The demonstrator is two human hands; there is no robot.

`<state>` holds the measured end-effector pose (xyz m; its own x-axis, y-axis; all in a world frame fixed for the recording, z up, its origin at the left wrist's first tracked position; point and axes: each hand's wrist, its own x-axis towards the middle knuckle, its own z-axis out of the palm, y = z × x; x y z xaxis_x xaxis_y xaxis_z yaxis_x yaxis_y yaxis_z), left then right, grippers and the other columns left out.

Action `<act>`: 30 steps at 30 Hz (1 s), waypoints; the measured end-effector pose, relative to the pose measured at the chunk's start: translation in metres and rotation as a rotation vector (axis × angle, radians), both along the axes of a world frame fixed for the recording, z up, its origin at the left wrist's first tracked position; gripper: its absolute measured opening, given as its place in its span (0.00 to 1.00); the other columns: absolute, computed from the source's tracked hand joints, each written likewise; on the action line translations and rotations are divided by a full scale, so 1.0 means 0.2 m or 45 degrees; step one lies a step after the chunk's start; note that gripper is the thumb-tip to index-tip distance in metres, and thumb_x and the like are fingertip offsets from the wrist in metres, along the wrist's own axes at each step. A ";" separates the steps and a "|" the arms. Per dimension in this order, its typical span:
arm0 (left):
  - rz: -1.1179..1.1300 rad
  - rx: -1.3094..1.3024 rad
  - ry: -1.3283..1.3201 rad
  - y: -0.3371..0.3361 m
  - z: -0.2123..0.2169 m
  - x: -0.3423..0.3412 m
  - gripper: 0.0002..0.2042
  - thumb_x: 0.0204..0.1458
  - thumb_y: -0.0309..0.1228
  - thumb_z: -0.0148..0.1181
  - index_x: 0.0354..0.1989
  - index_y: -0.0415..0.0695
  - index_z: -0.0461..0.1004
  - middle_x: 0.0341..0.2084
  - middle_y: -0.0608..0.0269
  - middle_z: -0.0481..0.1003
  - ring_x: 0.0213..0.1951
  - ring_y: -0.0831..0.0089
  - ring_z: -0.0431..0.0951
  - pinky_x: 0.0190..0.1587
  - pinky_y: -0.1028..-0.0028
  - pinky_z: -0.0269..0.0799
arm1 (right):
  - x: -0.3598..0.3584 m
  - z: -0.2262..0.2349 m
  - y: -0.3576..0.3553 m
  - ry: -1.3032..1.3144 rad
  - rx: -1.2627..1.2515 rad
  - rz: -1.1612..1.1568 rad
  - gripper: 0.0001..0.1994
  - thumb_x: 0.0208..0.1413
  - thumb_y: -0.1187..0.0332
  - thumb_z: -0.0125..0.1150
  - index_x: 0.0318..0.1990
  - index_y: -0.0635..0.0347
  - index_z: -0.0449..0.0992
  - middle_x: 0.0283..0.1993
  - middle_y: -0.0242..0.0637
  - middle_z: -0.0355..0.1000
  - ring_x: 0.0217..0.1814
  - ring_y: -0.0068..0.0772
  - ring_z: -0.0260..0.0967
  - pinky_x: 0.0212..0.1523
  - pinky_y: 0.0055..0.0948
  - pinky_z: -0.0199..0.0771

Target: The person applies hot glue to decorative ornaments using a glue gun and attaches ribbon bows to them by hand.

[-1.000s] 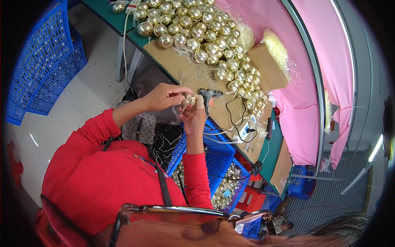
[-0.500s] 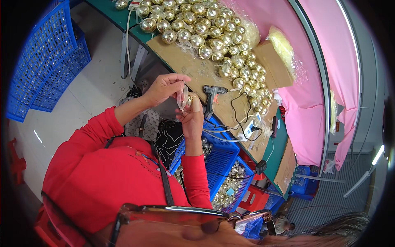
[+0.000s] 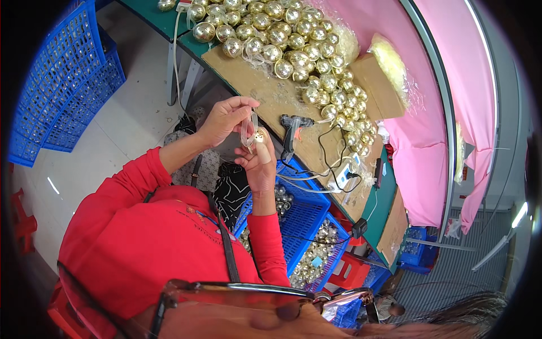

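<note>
A gold ball (image 3: 260,135) is shown held at the centre of the frame, cupped against the fingertips of the right hand (image 3: 259,164), which is raised palm-up from the lower middle of the picture. The right hand is closed loosely around the underside of the ball. A clear loop of ribbon (image 3: 247,125) is pinched between thumb and fingers of the left hand (image 3: 226,117), which enters from the left and lies just above and to the left of the ball. The loop's long axis is seen running roughly up and down in the frame, its lower end meeting the ball's upper left side. The two hands are touching or nearly so around the ball; the left is the nearer to the ribbon. A heap of gold balls (image 3: 282,39) is spread on the table (image 3: 254,85) at upper centre, with a glue gun (image 3: 291,133) just right of the hands and blue crates (image 3: 307,212) below.
</note>
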<state>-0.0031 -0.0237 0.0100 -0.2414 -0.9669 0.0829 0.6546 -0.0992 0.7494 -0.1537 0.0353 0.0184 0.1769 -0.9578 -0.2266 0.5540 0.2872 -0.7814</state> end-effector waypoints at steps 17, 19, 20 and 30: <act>0.001 0.095 0.156 -0.01 0.00 0.02 0.13 0.58 0.30 0.47 0.49 0.39 0.65 0.23 0.66 0.71 0.26 0.77 0.76 0.29 0.78 0.75 | 0.04 -0.03 0.02 0.323 -0.116 -0.048 0.29 0.52 0.71 0.57 0.61 0.63 0.56 0.42 0.41 0.70 0.31 0.29 0.72 0.27 0.21 0.73; -0.009 0.111 0.195 -0.01 0.00 0.02 0.14 0.58 0.31 0.47 0.50 0.39 0.64 0.23 0.67 0.71 0.27 0.76 0.76 0.30 0.77 0.75 | 0.04 -0.04 0.02 0.379 -0.168 -0.118 0.24 0.53 0.67 0.57 0.58 0.63 0.61 0.39 0.39 0.72 0.30 0.27 0.72 0.27 0.19 0.72; -0.037 0.139 0.255 -0.01 0.01 0.03 0.15 0.59 0.33 0.46 0.51 0.40 0.63 0.25 0.67 0.71 0.28 0.75 0.76 0.31 0.77 0.75 | 0.04 -0.04 0.02 0.381 -0.173 -0.118 0.24 0.53 0.67 0.57 0.58 0.63 0.61 0.39 0.39 0.72 0.30 0.27 0.72 0.27 0.19 0.72; -0.143 -0.264 -0.315 0.10 -0.25 0.04 0.35 0.49 0.51 0.56 0.61 0.42 0.55 0.47 0.62 0.62 0.52 0.71 0.63 0.49 0.70 0.66 | 0.00 0.03 0.00 0.457 -0.191 -0.225 0.21 0.54 0.61 0.57 0.52 0.63 0.66 0.38 0.37 0.73 0.30 0.26 0.72 0.26 0.17 0.71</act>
<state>0.0059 -0.0042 -0.0405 -0.3830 -0.9017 0.2005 0.4439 0.0108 0.8960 -0.1538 0.0358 0.0245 -0.0577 -0.9934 -0.0994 0.2699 0.0803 -0.9595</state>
